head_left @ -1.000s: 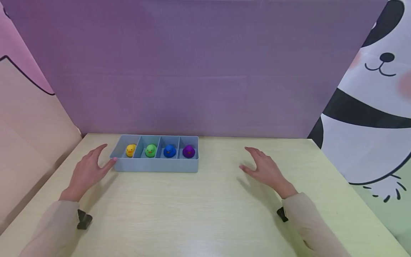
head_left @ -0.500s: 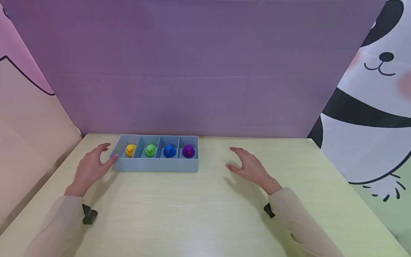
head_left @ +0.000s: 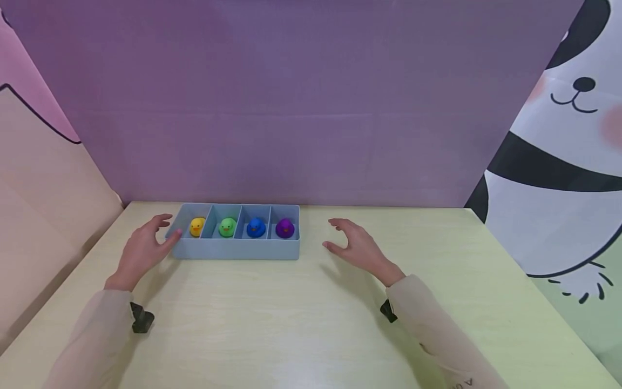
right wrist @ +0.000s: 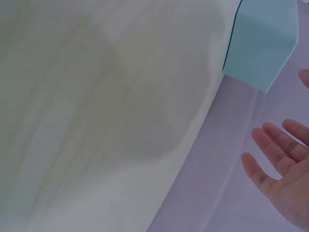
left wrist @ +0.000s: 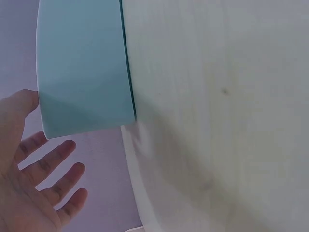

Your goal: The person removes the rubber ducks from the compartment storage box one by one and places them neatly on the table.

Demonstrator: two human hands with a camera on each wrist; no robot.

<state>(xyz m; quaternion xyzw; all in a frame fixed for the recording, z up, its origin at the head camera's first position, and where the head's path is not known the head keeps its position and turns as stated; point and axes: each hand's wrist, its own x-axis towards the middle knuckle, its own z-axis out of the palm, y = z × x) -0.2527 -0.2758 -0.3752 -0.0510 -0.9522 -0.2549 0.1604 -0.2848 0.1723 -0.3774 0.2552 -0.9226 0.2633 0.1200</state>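
Observation:
A light blue divided box (head_left: 235, 249) sits at the back left of the table, a small duck in each compartment: yellow (head_left: 196, 227), green (head_left: 227, 227), blue (head_left: 256, 227) and purple (head_left: 285, 228) from left to right. My left hand (head_left: 141, 253) is at the box's left end, thumb overlapping the front left corner and fingers spread beside the end wall. In the left wrist view the thumb tip lies right at the box rim (left wrist: 38, 72). My right hand (head_left: 360, 247) hovers right of the box, a gap away, thumb and fingers apart and holding nothing.
The pale wooden table (head_left: 272, 324) stretches in front of the box and to its right. Behind it hangs a purple cloth backdrop (head_left: 301, 108). A panda-printed panel (head_left: 559, 151) stands at the right, a pink and beige panel (head_left: 44, 205) at the left.
My right hand has moved left toward the box's right end. The left hand has shifted slightly right and forward, closer on the box's left end. Box and ducks stay in place.

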